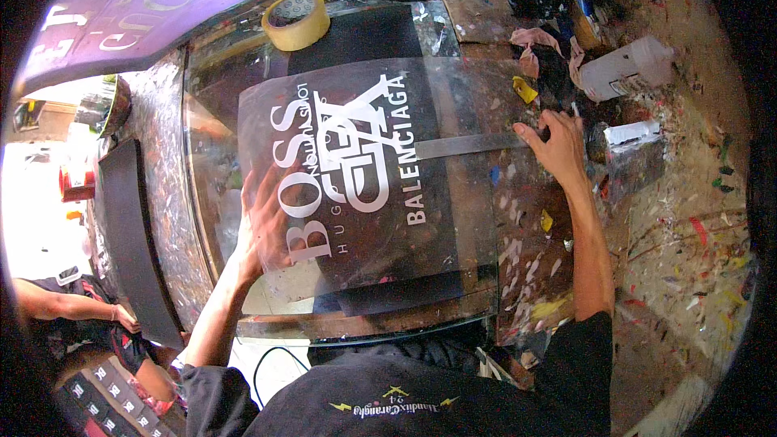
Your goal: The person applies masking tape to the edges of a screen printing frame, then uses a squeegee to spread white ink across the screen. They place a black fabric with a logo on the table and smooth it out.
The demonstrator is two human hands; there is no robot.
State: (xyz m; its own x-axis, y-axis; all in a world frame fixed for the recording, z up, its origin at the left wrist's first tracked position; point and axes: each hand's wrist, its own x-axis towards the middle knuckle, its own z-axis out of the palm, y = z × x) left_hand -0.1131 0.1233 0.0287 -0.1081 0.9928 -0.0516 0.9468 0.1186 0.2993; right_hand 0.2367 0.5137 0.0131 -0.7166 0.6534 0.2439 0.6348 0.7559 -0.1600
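Observation:
A clear plastic film point(356, 251) printed with white lettering and a linked-letter emblem lies on the glass-topped work table. My left hand point(267, 218) is at the film's left edge with its fingers spread; they show through the film, apparently beneath it. A grey, semi-see-through flat strip point(469, 146) runs from the film's right side towards my right hand point(560, 146). That hand rests on the paint-spotted table edge, thumb and fingers apart, the thumb by the strip's end. Whether it touches the strip I cannot tell. Under the film is a dark sheet point(356, 40).
A roll of yellowish tape point(296, 21) stands beyond the film. At the right are a white plastic bottle point(627, 69), rags point(536, 44) and a paint-smeared container point(631, 154). To the left, another person's hand point(125, 320) is by a long black panel point(139, 243).

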